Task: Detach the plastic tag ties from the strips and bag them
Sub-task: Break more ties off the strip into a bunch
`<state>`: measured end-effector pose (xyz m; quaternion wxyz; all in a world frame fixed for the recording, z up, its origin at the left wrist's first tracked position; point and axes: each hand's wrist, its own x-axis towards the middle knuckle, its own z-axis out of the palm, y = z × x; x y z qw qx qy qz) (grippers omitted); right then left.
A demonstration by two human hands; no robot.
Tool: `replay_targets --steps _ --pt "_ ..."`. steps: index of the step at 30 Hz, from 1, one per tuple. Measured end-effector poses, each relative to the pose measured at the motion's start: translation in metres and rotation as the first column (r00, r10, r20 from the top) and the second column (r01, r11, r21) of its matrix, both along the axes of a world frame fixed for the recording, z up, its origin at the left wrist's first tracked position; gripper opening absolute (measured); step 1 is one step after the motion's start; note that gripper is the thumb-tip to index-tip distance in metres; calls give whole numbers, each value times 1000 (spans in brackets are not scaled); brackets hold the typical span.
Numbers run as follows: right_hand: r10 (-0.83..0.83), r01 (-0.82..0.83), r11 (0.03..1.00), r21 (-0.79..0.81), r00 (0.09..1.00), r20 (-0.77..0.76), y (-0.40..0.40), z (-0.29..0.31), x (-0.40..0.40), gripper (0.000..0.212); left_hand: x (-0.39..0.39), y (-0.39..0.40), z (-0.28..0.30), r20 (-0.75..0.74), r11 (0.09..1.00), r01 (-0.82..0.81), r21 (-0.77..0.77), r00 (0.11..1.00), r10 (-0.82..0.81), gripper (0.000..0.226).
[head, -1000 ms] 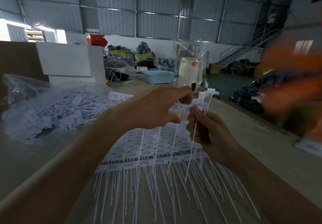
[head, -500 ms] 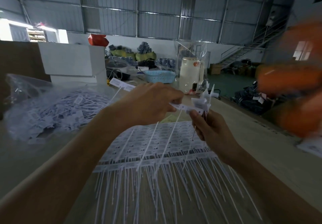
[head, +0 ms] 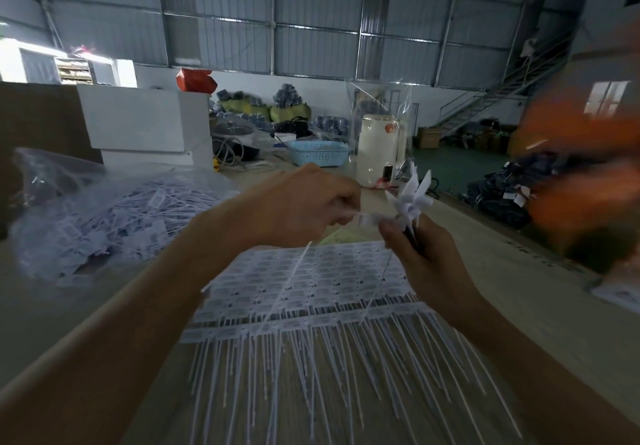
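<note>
A stack of white tag-tie strips (head: pixel 304 292) lies on the table in front of me, their thin tails fanned toward me. My right hand (head: pixel 422 254) grips a bunch of detached tag ties (head: pixel 410 199) whose heads fan out above my fingers. My left hand (head: pixel 304 205) pinches one tag tie (head: pixel 294 271) at its head, close to the bunch; its tail hangs down over the strips. A clear plastic bag (head: pixel 100 216) with a heap of loose ties lies at the left.
Behind the hands stand a white canister in clear wrap (head: pixel 377 150), a blue basket (head: pixel 318 152) and a white box (head: pixel 145 126). A blurred orange shape (head: pixel 581 174) fills the right edge. The table edge runs diagonally at the right.
My left hand has pulled ties free, and fewer tails hang from it now. The bunch in my right hand has grown and splayed. Both hands stayed above the strips.
</note>
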<state>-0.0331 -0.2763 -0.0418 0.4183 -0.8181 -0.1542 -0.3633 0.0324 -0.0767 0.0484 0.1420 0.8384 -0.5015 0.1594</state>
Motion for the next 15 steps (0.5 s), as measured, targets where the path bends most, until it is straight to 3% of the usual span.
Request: replay_targets --steps 3,6,8,10,12,15 --pt "169 -145 968 203 980 -106 -1 2 -1 45 -2 0 1 -11 996 64 -63 998 -65 6" --pt "314 -237 899 368 935 -166 -2 4 -2 41 -4 -2 2 -56 991 91 -100 994 -97 7" --pt "356 -271 878 395 921 -160 -2 4 -1 44 -5 -1 2 -80 989 96 -115 991 -106 7" --pt "279 -215 912 350 950 -142 -5 5 0 55 -7 0 4 -107 988 119 -94 986 -128 8" --pt "132 -96 943 318 987 -95 -12 10 -1 49 -11 1 7 -161 986 159 -58 973 -167 9" --pt "44 -15 889 459 998 -53 -32 19 0 36 -16 3 11 -156 977 195 -86 966 -207 15"
